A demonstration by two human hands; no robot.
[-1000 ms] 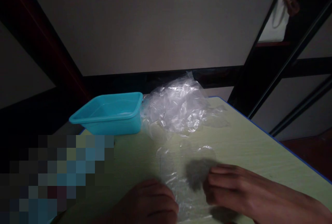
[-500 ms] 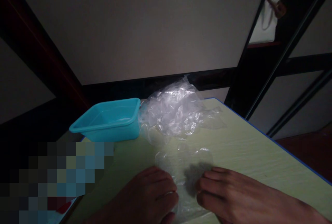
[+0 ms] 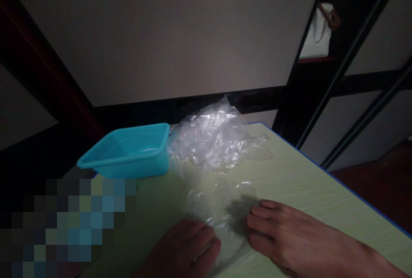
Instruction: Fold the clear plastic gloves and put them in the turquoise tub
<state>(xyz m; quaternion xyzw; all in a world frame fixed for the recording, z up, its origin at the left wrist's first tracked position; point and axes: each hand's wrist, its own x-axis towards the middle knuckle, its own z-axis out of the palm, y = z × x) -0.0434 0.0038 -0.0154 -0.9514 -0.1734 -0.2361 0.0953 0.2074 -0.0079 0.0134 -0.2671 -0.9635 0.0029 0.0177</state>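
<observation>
A thin clear plastic bag (image 3: 222, 213) lies on the table between my hands, its far end showing rounded, shiny edges. My left hand (image 3: 189, 243) is closed at the bag's near left side, fingers curled over the film. To the right of the bag, my right hand (image 3: 273, 233) has its fingers bent inward and casts a shadow over the film. Its fingertips are tucked out of sight, so what they hold, if anything, is hidden. Just beyond, a crumpled heap of clear plastic bags (image 3: 212, 136) rests on the table.
A turquoise plastic basin (image 3: 135, 168) stands at the far left of the pale wood-grain table (image 3: 309, 192), which has a blue edge. Cabinet panels (image 3: 189, 37) rise behind it. In a recess at upper right sits a white bag (image 3: 318, 33). The lower left is blurred by pixel blocks.
My right hand has moved a little away from the left, widening the gap between them. My left hand has shifted slightly down. The whole view has turned a bit to the right.
</observation>
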